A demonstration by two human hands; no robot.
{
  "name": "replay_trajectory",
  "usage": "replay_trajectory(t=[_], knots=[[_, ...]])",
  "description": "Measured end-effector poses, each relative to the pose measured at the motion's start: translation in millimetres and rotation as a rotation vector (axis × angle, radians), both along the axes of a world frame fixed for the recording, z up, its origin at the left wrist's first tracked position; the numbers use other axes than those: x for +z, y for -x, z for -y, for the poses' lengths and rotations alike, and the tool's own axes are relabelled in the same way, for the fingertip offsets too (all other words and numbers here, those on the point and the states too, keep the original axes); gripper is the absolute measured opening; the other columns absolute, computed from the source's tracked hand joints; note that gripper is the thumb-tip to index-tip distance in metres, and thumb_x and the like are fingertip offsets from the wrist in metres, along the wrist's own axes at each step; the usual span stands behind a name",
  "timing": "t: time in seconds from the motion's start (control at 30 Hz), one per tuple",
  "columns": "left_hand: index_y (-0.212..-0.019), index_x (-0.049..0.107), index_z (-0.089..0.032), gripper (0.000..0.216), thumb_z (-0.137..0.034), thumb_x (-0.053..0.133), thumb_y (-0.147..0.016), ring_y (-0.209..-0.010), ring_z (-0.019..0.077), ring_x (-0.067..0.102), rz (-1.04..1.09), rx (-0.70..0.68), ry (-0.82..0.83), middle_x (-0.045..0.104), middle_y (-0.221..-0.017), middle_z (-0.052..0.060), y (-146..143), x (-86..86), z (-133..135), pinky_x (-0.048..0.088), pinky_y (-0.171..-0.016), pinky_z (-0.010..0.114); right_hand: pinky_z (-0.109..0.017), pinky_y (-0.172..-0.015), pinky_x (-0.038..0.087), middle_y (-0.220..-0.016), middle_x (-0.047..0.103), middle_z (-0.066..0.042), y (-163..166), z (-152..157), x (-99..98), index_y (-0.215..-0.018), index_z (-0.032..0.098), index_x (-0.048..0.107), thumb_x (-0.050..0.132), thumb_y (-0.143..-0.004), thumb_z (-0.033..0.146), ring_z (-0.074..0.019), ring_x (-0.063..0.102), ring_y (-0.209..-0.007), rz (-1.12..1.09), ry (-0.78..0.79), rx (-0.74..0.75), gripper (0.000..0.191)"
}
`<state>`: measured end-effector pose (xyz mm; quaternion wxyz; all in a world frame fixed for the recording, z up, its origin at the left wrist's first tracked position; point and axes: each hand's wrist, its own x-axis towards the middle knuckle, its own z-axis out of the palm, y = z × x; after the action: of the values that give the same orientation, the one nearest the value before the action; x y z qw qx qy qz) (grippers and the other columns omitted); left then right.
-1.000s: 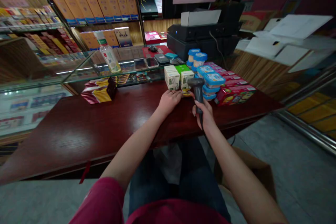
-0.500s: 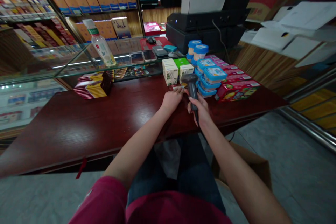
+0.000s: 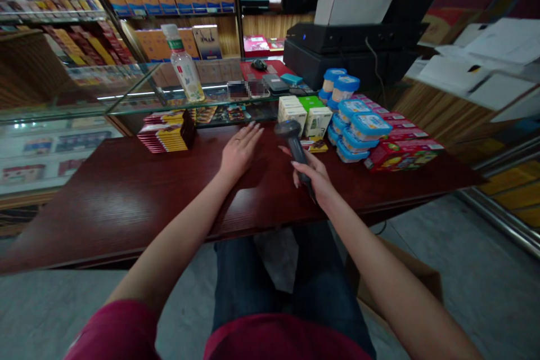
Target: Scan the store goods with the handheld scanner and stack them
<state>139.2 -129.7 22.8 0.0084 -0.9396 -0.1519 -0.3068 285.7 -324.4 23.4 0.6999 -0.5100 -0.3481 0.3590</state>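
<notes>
My right hand (image 3: 311, 174) is wrapped round the handle of a dark barcode scanner (image 3: 297, 149), whose head points away from me. Behind it a yellow and brown packet (image 3: 315, 144) lies on the table, in front of small white-and-green cartons (image 3: 317, 122). My left hand (image 3: 241, 152) is over the dark red wooden table (image 3: 169, 191), palm down with fingers stretched out, holding nothing. To its left stands a stack of red and yellow packets (image 3: 164, 134). Blue-lidded tubs (image 3: 358, 132) are piled to the right of the scanner.
Red fruit-printed boxes (image 3: 405, 152) line the right end of the table. A clear bottle (image 3: 185, 73) stands on the glass display case (image 3: 139, 87) at the back. Black machines (image 3: 337, 39) sit behind the tubs, and an open cardboard box (image 3: 400, 287) is on the floor.
My left hand has moved left, off the packet near the scanner, and that packet now shows. The scanner, still in my right hand, has shifted slightly away from the cartons and tubs.
</notes>
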Motion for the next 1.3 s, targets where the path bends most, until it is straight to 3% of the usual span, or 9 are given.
replay_trajectory(t=[0.17, 0.27, 0.33, 0.5, 0.57, 0.67, 0.8, 1.1, 1.3], knots=[[-0.161, 0.037, -0.017, 0.057, -0.020, 0.036, -0.104, -0.161, 0.0218, 0.024, 0.155, 0.403, -0.058, 0.029, -0.172, 0.000, 125.5, 8.7, -77.1, 0.015, -0.136, 0.046, -0.026, -0.045, 0.047, -0.137, 0.073, -0.008, 38.8, -66.3, 1.8, -0.126, 0.027, 0.072, 0.084, -0.072, 0.030, -0.0071, 0.056, -0.047, -0.029, 0.060, 0.350, 0.055], [-0.161, 0.036, -0.014, 0.064, -0.012, 0.043, -0.098, -0.163, 0.0270, 0.017, 0.253, 0.643, -0.041, 0.027, -0.173, 0.004, 167.0, 6.8, -104.4, 0.012, -0.135, 0.053, -0.026, -0.047, 0.048, -0.138, 0.071, -0.008, 60.1, -103.5, 2.9, -0.129, 0.026, 0.072, 0.084, -0.072, 0.028, -0.0072, 0.058, -0.049, -0.014, 0.079, 0.507, 0.058], [-0.151, 0.051, -0.010, 0.057, -0.006, 0.045, -0.094, -0.161, 0.0278, 0.024, 0.251, 0.729, 0.032, 0.041, -0.167, 0.009, 178.3, 2.5, -118.6, 0.016, -0.134, 0.056, -0.026, -0.049, 0.049, -0.137, 0.072, -0.009, 70.0, -120.7, 2.0, -0.134, 0.026, 0.070, 0.084, -0.072, 0.027, -0.0077, 0.059, -0.052, 0.006, 0.092, 0.578, 0.063], [-0.134, 0.069, -0.019, 0.047, -0.004, 0.050, -0.093, -0.147, 0.0250, 0.051, 0.296, 0.688, 0.083, 0.064, -0.147, 0.008, 185.0, -3.2, -135.5, 0.033, -0.129, 0.052, -0.027, -0.052, 0.053, -0.108, 0.080, -0.006, 73.9, -132.4, -8.6, -0.147, 0.027, 0.062, 0.088, -0.073, 0.027, -0.0129, 0.063, -0.059, 0.083, 0.149, 0.621, 0.079], [-0.126, 0.074, -0.022, 0.037, -0.010, 0.054, -0.096, -0.139, 0.0239, 0.060, 0.332, 0.626, 0.087, 0.071, -0.139, 0.008, 184.5, 0.5, -129.4, 0.038, -0.126, 0.049, -0.030, -0.058, 0.058, -0.110, 0.080, -0.005, 72.3, -129.7, -11.2, -0.150, 0.030, 0.058, 0.088, -0.076, 0.030, -0.0178, 0.071, -0.070, 0.130, 0.156, 0.638, 0.080], [-0.121, 0.077, -0.027, 0.029, -0.018, 0.061, -0.098, -0.127, 0.0215, 0.069, 0.471, 0.540, 0.172, 0.076, -0.129, 0.003, 177.4, 9.0, -112.3, 0.048, -0.119, 0.043, -0.040, -0.082, 0.064, -0.125, 0.077, -0.007, 73.7, -126.8, -10.9, -0.150, 0.030, 0.059, 0.089, -0.075, 0.032, -0.0289, 0.076, -0.106, 0.222, 0.138, 0.686, 0.081], [-0.112, 0.081, -0.028, 0.022, -0.024, 0.068, -0.095, -0.112, 0.0210, 0.076, 0.740, 0.439, 0.427, 0.081, -0.114, 0.000, 160.0, 15.0, -95.5, 0.057, -0.104, 0.035, -0.051, -0.112, 0.052, -0.131, 0.076, -0.007, 78.5, -128.4, -9.2, -0.150, 0.029, 0.060, 0.089, -0.075, 0.034, -0.0328, 0.070, -0.124, 0.347, 0.091, 0.726, 0.080], [-0.106, 0.083, -0.017, 0.036, -0.039, 0.087, -0.077, -0.097, 0.0253, 0.078, 1.008, 0.312, 1.061, 0.083, -0.103, 0.008, 141.5, 2.3, -99.0, 0.063, -0.089, 0.037, -0.050, -0.112, 0.052, -0.132, 0.076, -0.006, 79.9, -123.9, -13.2, -0.149, 0.033, 0.060, 0.089, -0.076, 0.031, -0.0307, 0.074, -0.119, 0.279, 0.080, 0.659, 0.078], [-0.103, 0.084, -0.016, 0.032, -0.034, 0.086, -0.076, -0.095, 0.0234, 0.077, 0.954, 0.254, 1.130, 0.083, -0.101, 0.007, 132.3, -2.7, -92.9, 0.062, -0.087, 0.033, -0.048, -0.112, 0.052, -0.133, 0.075, -0.003, 81.4, -120.0, -6.6, -0.146, 0.036, 0.062, 0.089, -0.075, 0.030, -0.0297, 0.072, -0.121, 0.230, 0.138, 0.587, 0.076]])
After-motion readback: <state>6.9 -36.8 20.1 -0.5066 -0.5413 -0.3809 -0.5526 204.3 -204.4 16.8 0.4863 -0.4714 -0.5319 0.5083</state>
